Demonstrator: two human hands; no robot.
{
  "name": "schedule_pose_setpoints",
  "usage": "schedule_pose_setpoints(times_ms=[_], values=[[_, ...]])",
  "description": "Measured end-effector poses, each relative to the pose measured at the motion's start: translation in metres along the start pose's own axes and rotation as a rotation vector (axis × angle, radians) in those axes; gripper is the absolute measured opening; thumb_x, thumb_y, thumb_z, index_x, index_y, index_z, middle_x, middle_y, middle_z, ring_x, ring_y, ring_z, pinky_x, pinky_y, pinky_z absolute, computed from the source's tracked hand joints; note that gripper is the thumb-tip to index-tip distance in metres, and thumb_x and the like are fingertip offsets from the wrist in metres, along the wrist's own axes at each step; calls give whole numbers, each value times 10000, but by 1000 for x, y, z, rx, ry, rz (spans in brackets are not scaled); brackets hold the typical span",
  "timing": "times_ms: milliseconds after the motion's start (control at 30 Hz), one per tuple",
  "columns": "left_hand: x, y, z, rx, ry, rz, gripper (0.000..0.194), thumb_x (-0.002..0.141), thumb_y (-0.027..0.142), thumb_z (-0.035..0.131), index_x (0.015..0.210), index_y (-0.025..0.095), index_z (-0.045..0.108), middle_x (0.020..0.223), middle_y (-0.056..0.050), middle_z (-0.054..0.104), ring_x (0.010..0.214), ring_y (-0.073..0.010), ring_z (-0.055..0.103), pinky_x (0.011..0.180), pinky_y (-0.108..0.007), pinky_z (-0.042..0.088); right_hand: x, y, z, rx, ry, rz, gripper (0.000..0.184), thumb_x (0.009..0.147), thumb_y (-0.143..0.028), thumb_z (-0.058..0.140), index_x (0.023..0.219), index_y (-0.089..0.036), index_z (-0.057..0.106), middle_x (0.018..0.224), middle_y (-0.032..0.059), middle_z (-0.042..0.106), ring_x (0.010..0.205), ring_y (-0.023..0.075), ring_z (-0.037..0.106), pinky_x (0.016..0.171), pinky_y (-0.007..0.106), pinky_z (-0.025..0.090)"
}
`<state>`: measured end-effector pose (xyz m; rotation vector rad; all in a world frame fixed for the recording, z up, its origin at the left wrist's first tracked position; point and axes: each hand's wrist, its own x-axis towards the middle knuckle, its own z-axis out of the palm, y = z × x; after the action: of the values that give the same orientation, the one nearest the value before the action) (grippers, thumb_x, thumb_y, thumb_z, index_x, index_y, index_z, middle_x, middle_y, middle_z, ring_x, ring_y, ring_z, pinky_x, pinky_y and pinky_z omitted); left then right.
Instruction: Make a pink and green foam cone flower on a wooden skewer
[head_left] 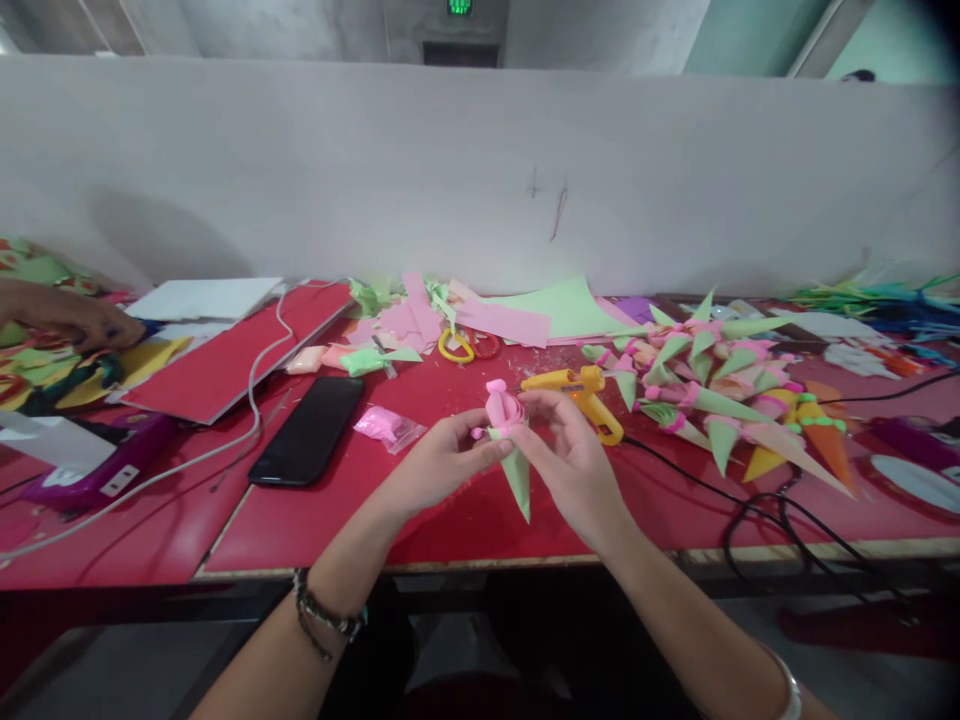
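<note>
Between both hands, above the table's front part, is a paper cone [516,484] in light green with a pink rolled top, its tip pointing down. My left hand [459,450] pinches the cone's rim from the left, near a small pink ball. From the other side my right hand [564,460] has its fingers around the pink upper part. Just behind the right fingers lies a yellow hot glue gun [592,395]. A small bag of pink clay [386,427] sits left of my hands. Fingertips partly hide the cone's top.
Left are a black phone [306,430], a red folder [240,350] and a white cable. Yellow-handled scissors [456,345] and paper scraps lie behind. A pile of finished cones [705,370] and black cords are right. Another person's hand [67,312] works at far left.
</note>
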<state>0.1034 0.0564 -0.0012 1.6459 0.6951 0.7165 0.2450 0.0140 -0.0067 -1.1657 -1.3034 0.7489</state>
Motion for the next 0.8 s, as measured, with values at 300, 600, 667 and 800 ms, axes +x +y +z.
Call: schedule_pose_setpoints(times_ms=[300, 600, 667, 800], values=[[1, 1, -3, -9, 60, -27, 329, 788, 344, 495, 1032, 139, 572, 715, -16, 577, 631, -111, 516, 612, -240, 417, 0, 6, -1, 7, -396, 177, 198, 781, -249, 499, 962, -173, 527, 741, 14, 612, 658, 128, 590, 631, 274, 482], [5, -4, -29, 198, 240, -133, 396, 780, 327, 472, 1131, 157, 536, 722, 7, 577, 627, -94, 496, 593, -213, 386, -1, -4, -3, 184, -403, 209, 117, 832, -271, 432, 884, -178, 481, 620, -41, 537, 535, 90, 534, 566, 236, 458], [14, -8, -33, 298, 246, -90, 326, 794, 292, 449, 1044, 135, 586, 734, -6, 586, 682, -110, 518, 636, -227, 403, -4, -5, 0, 234, -405, 202, 95, 830, -272, 434, 854, -186, 468, 601, -49, 516, 532, 87, 519, 558, 230, 451], [45, -20, -41, 550, 222, -17, 151, 740, 215, 551, 747, 92, 638, 708, -22, 606, 667, -130, 537, 648, -252, 440, -13, -8, 7, 278, -475, 153, 94, 836, -261, 426, 883, -191, 467, 600, -53, 505, 530, 83, 501, 564, 230, 435]])
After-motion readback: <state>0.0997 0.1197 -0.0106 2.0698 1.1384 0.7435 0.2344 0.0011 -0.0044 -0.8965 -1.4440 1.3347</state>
